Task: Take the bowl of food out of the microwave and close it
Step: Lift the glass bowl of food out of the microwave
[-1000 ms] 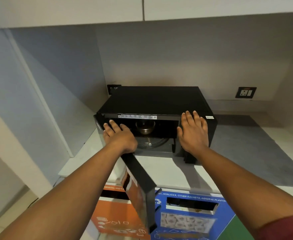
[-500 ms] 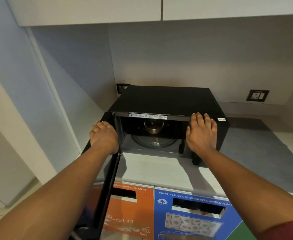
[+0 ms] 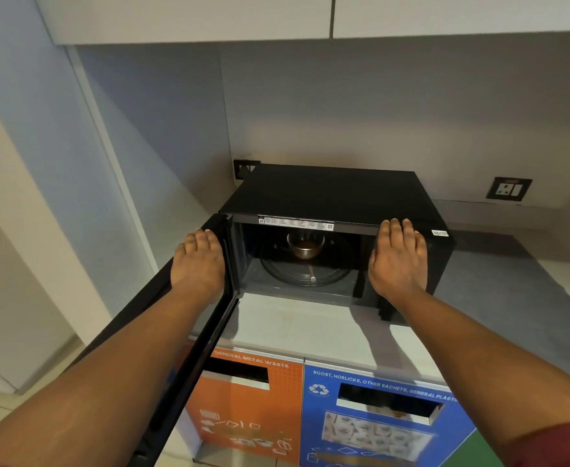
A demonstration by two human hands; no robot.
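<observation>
A black microwave (image 3: pixel 337 193) stands on the white counter (image 3: pixel 297 328) with its door (image 3: pixel 186 399) swung wide to the left. Inside, a small metal bowl (image 3: pixel 305 246) with brown food sits toward the back of the glass turntable (image 3: pixel 305 276). My left hand (image 3: pixel 197 261) lies over the door's top edge near the hinge, holding it. My right hand (image 3: pixel 398 261) is pressed flat against the microwave's front panel, right of the cavity, and holds nothing. Neither hand touches the bowl.
Under the counter's front edge are an orange waste bin (image 3: pixel 253 409) and a blue one (image 3: pixel 377 416). A grey mat (image 3: pixel 499 298) covers the counter to the right. A wall socket (image 3: pixel 509 189) is behind, and upper cabinets (image 3: pixel 209 18) hang overhead.
My left hand has swung the door from half open out to the far left. The bowl now shows fully. My right hand stays on the front panel.
</observation>
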